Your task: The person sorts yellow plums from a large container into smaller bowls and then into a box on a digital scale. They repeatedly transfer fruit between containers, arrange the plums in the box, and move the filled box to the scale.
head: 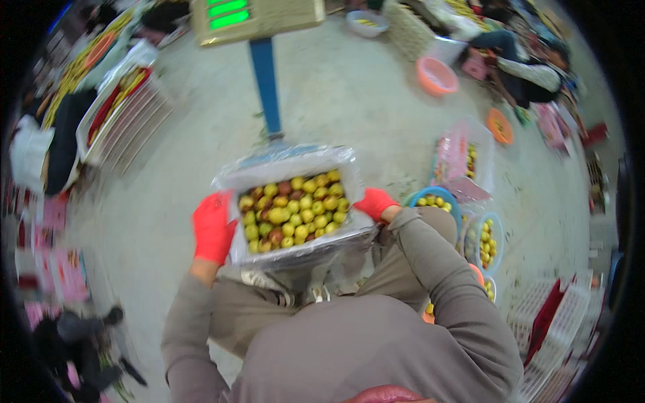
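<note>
A box lined with white sheet and clear plastic film (pixel 297 252) is held level in front of my lap, full of yellow-green and reddish-brown jujube-like fruit (pixel 295 210). My left hand (pixel 213 227), in a red glove, grips its left end. At its right end, my right hand (pixel 374 202), also in a red glove, holds the edge; its fingertips are partly hidden by the film. Just beyond the box stands a scale's blue post (pixel 265 85), topped by a display head (pixel 282 20) with green lit panels. The scale's base is mostly hidden behind the box.
At my right are a blue-rimmed basin of fruit (pixel 457 206), a clear tub of fruit (pixel 496 242), a pink carton (pixel 448 156) and white plastic crates (pixel 559 322). An orange basin (pixel 436 76) stands farther off. Stacked trays (pixel 131 118) are at upper left; people sit around the edges.
</note>
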A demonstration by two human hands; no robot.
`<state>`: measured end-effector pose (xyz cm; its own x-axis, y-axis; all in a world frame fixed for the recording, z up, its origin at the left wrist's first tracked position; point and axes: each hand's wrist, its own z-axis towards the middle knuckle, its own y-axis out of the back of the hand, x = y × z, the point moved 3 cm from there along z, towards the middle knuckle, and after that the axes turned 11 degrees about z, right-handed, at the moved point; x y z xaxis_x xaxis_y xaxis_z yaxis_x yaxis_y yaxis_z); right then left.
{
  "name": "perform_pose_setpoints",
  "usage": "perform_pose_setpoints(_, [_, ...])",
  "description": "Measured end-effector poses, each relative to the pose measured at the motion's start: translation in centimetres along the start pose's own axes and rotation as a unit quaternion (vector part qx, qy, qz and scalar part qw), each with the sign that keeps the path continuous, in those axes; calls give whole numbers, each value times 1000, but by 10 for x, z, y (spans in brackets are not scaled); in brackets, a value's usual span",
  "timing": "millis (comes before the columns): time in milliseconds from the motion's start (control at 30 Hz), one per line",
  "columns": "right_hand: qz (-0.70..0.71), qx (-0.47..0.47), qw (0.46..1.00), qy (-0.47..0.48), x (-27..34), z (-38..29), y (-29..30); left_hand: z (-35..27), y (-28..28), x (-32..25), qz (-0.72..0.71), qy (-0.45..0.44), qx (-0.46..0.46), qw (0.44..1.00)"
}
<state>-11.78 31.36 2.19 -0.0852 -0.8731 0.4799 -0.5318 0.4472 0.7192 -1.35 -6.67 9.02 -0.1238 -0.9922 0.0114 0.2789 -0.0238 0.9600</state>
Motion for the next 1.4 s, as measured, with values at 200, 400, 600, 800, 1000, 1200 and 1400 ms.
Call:
perform_pose_setpoints(200, [80, 88, 988, -94, 13, 1, -6, -15, -41, 51, -335, 272, 386, 816])
perform_pose_setpoints(400, [20, 53, 998, 31, 61, 0, -26, -51, -57, 106, -369, 330, 334, 802])
perform_pose_setpoints(600, [141, 158, 965, 152, 182, -1, -111, -184, -40, 225, -254, 440, 251, 824])
perform_pose_setpoints(800, [64, 273, 920, 275, 314, -11, -243, -391, 9, 268, -111, 595, 211, 767])
perform_pose_setpoints(1000, [51, 318, 914, 245, 303, 42, -302, -420, -30, 245, -70, 638, 201, 740])
perform_pose_setpoints(1200, [124, 328, 875, 334, 244, 21, -241, -233, -31, 216, 71, 471, -156, 865])
perform_pose_setpoints(1400, [-46, 358, 883, 298, 182, -8, -127, -21, -134, 98, -105, 242, 178, 948])
